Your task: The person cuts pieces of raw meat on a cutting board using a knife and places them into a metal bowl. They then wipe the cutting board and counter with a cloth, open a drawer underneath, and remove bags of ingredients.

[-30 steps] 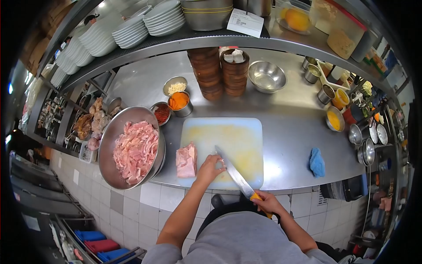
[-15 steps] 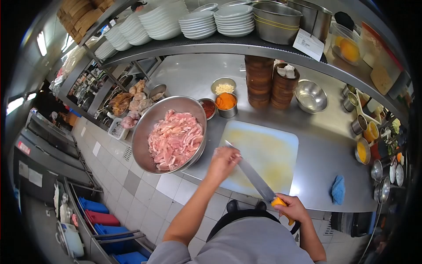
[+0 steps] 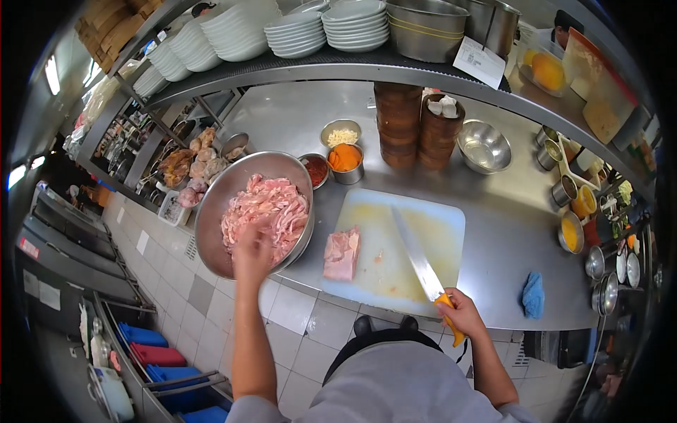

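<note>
My left hand [image 3: 252,252] is over the lower part of the big steel bowl [image 3: 209,247], at the pile of sliced raw meat [image 3: 264,211]; its fingers are smeared by motion. My right hand [image 3: 461,312] grips the yellow handle of a long knife [image 3: 417,255], whose blade lies over the right half of the cutting board [image 3: 441,218]. A pink block of raw meat [image 3: 342,254] rests on the board's left edge. Small scraps of meat lie between the block and the blade.
Behind the board stand small bowls of orange paste [image 3: 345,158], red spice [image 3: 315,170] and chopped pale pieces [image 3: 343,137], wooden steamers [image 3: 396,127] and an empty steel bowl [image 3: 484,146]. A blue cloth [image 3: 533,295] lies at right. A shelf [image 3: 331,72] with plates crosses above.
My left hand has moved left from the board to the bowl, uncovering the meat block. The knife has swung more upright in my right hand. The view has also shifted.
</note>
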`<state>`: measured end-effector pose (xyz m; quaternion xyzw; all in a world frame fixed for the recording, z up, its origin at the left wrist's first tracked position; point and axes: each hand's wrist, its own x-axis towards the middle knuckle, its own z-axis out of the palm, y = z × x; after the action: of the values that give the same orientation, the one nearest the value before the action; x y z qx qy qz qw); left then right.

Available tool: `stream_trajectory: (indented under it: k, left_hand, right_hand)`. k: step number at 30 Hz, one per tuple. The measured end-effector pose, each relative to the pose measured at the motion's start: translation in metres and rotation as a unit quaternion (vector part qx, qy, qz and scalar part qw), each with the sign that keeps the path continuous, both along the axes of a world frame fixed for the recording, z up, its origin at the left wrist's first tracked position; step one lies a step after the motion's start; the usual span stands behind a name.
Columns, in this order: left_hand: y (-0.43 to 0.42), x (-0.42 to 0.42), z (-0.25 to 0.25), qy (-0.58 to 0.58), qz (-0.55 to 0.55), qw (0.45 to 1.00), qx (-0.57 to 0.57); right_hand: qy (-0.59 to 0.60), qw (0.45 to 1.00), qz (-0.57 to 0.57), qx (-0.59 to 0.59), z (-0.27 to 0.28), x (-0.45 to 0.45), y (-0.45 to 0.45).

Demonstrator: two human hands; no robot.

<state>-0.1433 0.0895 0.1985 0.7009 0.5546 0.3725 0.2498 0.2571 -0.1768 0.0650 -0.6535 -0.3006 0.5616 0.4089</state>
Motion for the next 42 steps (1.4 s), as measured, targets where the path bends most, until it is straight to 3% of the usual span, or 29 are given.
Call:
stream_trajectory:
  k: [2, 5, 7, 8, 10, 14, 17, 19, 20, 22, 23, 24, 25, 28, 34, 42]
  left_hand:
    - [-0.026, 0.029, -0.049, -0.054, -0.108, 0.99, -0.075]
    - [-0.045, 0.076, -0.129, -0.034, -0.132, 0.987, -0.088]
    - [-0.043, 0.093, -0.157, 0.19, -0.078, 0.978, -0.039]
    - [-0.04, 0.099, -0.163, 0.19, -0.083, 0.978, -0.038]
    - [-0.031, 0.113, -0.163, 0.195, -0.035, 0.97, -0.142]
    - [-0.019, 0.129, -0.169, 0.238, -0.012, 0.961, -0.137]
    - [-0.018, 0.134, -0.166, 0.264, -0.002, 0.954, -0.142]
    - [-0.017, 0.132, -0.17, 0.265, -0.093, 0.959, -0.046]
    - [-0.016, 0.132, -0.173, 0.265, -0.097, 0.958, -0.046]
    - [-0.019, 0.14, -0.166, 0.243, -0.276, 0.93, -0.009]
    - [-0.022, 0.147, -0.163, 0.24, -0.28, 0.93, -0.008]
    - [-0.024, 0.153, -0.161, 0.234, -0.334, 0.913, -0.007]
    - [-0.027, 0.159, -0.16, 0.228, -0.386, 0.894, -0.007]
    - [-0.037, 0.169, -0.162, 0.221, -0.354, 0.908, 0.025]
    - [-0.054, 0.18, -0.174, 0.179, -0.258, 0.947, 0.075]
    - [-0.056, 0.199, -0.161, 0.255, -0.218, 0.937, 0.092]
  right_hand:
    - [-0.006, 1.0, -0.012, -0.006, -0.015, 0.004, -0.007]
    - [0.005, 1.0, -0.013, -0.02, -0.029, 0.005, -0.02]
    - [-0.013, 1.0, 0.018, 0.018, -0.033, 0.0, -0.026]
    - [-0.013, 1.0, 0.013, 0.017, -0.031, -0.001, -0.028]
    - [-0.001, 0.993, 0.114, -0.039, -0.019, -0.004, -0.031]
    - [-0.025, 0.973, 0.216, -0.072, -0.013, -0.007, -0.038]
    - [-0.066, 0.978, 0.181, -0.085, -0.01, -0.001, -0.042]
    - [-0.105, 0.978, 0.153, -0.099, -0.016, 0.005, -0.045]
    - [-0.138, 0.976, 0.142, -0.085, -0.03, 0.011, -0.045]
    - [-0.174, 0.974, 0.127, -0.073, -0.036, 0.017, -0.045]
    - [-0.242, 0.962, 0.115, -0.052, -0.04, 0.017, -0.043]
    - [-0.309, 0.945, 0.104, -0.031, -0.036, 0.014, -0.037]
    - [-0.266, 0.954, 0.108, -0.085, -0.005, 0.009, -0.026]
    - [-0.322, 0.938, 0.118, -0.061, -0.005, 0.003, -0.018]
    - [-0.318, 0.932, 0.169, -0.048, 0.024, -0.006, -0.006]
    - [-0.334, 0.917, 0.218, -0.004, 0.038, -0.015, -0.005]
